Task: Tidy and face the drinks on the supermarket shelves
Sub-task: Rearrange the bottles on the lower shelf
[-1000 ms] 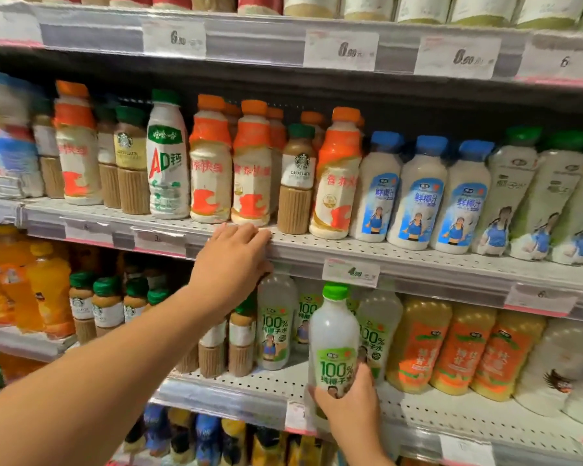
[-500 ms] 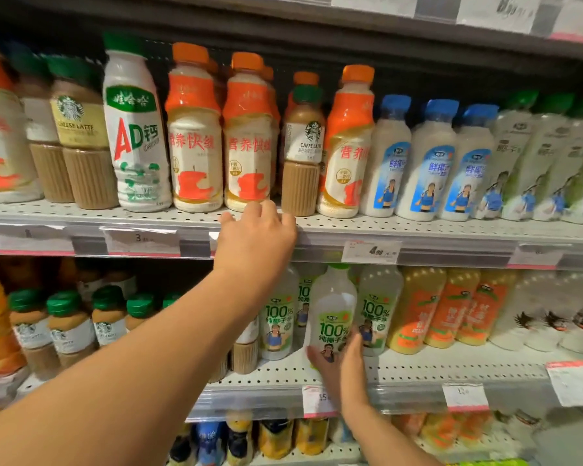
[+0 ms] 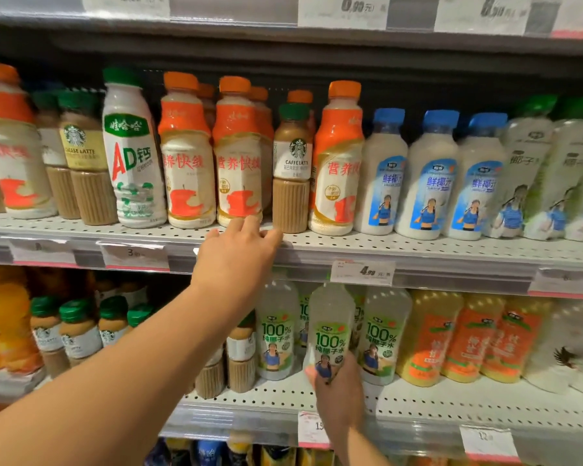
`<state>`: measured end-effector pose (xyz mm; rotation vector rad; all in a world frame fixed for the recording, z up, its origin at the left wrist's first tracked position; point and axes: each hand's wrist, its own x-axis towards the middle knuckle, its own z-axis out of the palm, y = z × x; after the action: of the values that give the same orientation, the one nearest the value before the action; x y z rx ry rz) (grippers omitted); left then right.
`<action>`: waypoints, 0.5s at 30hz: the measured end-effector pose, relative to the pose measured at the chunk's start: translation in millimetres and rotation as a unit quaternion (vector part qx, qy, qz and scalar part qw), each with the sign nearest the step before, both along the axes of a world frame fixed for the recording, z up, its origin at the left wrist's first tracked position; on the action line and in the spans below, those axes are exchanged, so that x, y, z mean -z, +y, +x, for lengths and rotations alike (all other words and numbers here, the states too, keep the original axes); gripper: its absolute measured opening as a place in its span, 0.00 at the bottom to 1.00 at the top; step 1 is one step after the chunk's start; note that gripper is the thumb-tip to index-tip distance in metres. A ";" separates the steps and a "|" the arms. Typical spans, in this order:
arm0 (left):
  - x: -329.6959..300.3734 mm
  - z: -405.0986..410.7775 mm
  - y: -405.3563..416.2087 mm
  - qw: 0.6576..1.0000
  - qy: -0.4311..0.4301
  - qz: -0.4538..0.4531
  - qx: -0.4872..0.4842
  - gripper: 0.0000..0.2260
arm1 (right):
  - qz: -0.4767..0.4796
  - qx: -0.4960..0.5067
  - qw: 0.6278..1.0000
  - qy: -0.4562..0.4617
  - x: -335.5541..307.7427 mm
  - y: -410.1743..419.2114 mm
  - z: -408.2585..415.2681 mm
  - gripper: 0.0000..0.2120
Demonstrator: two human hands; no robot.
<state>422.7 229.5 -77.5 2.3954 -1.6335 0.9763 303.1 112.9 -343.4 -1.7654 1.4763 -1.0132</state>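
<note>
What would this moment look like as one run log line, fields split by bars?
left hand: open, reaching toward orange-cap bottle | right hand: holds coconut water bottle on lower shelf | facing: underway

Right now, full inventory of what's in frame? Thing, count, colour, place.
Orange-cap milk drinks: at least five, orange and cream, middle shelf.
AD bottle: one, white with green cap, middle shelf left.
Caffe latte bottle: one, brown with green cap, among the orange caps.
Blue-cap coconut bottles: three, white, middle shelf right.
Coconut water bottles: several, clear with green labels, lower shelf.
Price tag: one, white, middle shelf rail.
Left hand: open, at middle shelf edge.
Right hand: grips front coconut water bottle.
</note>
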 end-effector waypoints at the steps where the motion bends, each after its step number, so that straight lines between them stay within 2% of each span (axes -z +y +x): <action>1: -0.4 -0.7 -0.1 1.000 -0.001 -0.007 -0.005 0.18 | 0.011 -0.005 1.000 0.004 0.1 -2.9 -0.8 0.27; 5: 2.3 -3.7 0.3 1.000 -0.004 -0.025 -0.014 0.19 | 0.022 -0.051 0.997 0.052 14.2 -4.6 -13.3 0.36; 10: 7.7 -6.8 1.9 0.999 -0.011 -0.043 -0.016 0.18 | 0.030 -0.054 0.994 0.088 15.1 -5.0 -15.4 0.26; 15: 11.0 -3.0 0.3 0.999 -0.022 -0.049 -0.008 0.18 | 0.011 -0.044 0.993 0.106 18.6 -7.9 -8.7 0.25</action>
<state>419.8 229.8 -88.5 2.3424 -1.5450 1.0927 294.4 105.0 -362.0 -1.9526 1.5135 -0.7810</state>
